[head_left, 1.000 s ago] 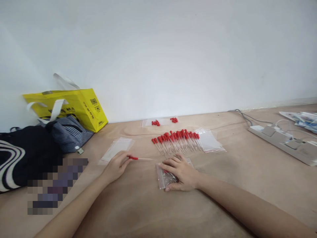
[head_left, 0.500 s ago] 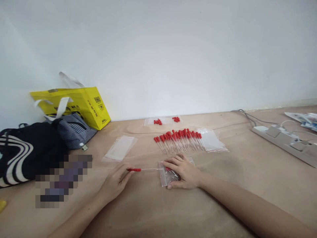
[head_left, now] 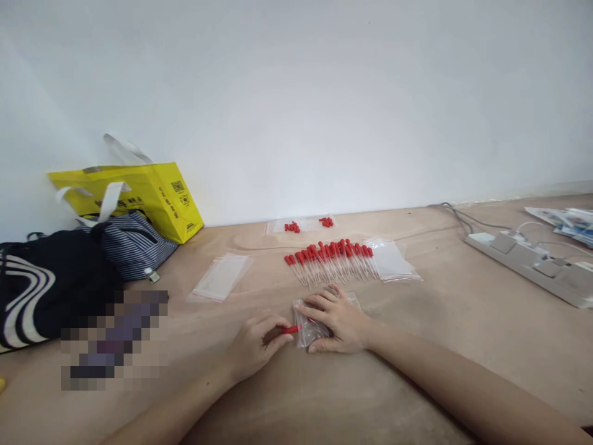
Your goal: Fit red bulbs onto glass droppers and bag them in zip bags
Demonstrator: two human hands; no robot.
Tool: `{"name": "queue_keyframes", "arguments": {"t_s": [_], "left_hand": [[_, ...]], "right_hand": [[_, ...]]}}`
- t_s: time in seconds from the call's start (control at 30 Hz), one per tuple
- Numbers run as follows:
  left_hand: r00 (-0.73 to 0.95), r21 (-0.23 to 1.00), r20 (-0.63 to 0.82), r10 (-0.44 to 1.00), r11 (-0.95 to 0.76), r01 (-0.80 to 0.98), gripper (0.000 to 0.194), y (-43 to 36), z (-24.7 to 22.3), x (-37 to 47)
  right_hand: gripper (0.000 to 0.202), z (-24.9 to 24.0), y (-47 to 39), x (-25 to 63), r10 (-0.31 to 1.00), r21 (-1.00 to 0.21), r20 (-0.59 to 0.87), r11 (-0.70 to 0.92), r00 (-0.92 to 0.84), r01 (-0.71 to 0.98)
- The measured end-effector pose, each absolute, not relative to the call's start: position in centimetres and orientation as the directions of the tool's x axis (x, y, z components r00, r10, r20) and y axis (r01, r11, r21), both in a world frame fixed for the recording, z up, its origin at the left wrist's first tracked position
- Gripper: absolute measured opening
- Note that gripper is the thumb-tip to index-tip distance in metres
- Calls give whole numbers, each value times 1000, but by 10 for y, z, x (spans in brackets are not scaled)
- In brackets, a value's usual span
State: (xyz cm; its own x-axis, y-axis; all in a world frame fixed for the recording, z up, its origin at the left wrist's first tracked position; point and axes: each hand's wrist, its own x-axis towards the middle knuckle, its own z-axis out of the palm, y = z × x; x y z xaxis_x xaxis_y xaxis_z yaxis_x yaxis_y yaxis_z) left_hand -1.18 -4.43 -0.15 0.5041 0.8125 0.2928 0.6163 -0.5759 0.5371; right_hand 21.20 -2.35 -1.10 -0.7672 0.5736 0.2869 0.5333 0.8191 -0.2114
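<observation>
My left hand point(head_left: 264, 346) pinches the red rubber bulb of a dropper point(head_left: 290, 330) between thumb and fingertips. The dropper's thin glass tube reaches into the mouth of a clear zip bag point(head_left: 303, 337). Over that bag lies my right hand point(head_left: 336, 321), gripping it against the table with the thumb at the near side and the fingers at the far side. Some red shows through the plastic beneath those fingers; details there are partly hidden. Just behind, several red-bulbed droppers point(head_left: 328, 259) lie side by side in a row.
Flat clear bags point(head_left: 222, 276) lie left of the row, and another stack point(head_left: 396, 262) lies right of it. A bag with red bulbs point(head_left: 306, 225) is by the wall. Cloth bags point(head_left: 139, 244) and a yellow bag point(head_left: 180, 216) stand left; a power strip point(head_left: 528, 266) lies right.
My left hand has moved right, sliding the dropper's tube into the zip bag so its red bulb now meets the opening. My right hand stays on the bag.
</observation>
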Motion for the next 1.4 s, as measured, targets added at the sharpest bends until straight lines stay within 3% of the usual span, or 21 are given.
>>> {"name": "queue_keyframes", "arguments": {"t_s": [0.23, 0.43, 0.7, 1.17, 1.4], "left_hand": [[314, 781, 171, 934, -323, 535, 13, -32, -10, 14], [281, 839, 121, 952, -249, 484, 23, -25, -10, 27], [359, 707, 179, 916, -373, 601, 23, -19, -10, 17], [369, 427, 284, 885, -462, 778, 21, -18, -8, 24], [503, 497, 290, 814, -578, 647, 4, -5, 1, 4]], "right_hand": [[69, -11, -23, 213, 561, -201, 283, 828, -778, 524], [67, -12, -23, 213, 586, -225, 278, 810, -761, 542], [75, -6, -19, 228, 579, -217, 310, 815, -754, 537], [46, -21, -10, 256, 395, 60, 470, 878, -790, 474], [40, -21, -8, 256, 336, 93, 496, 896, -800, 434]]}}
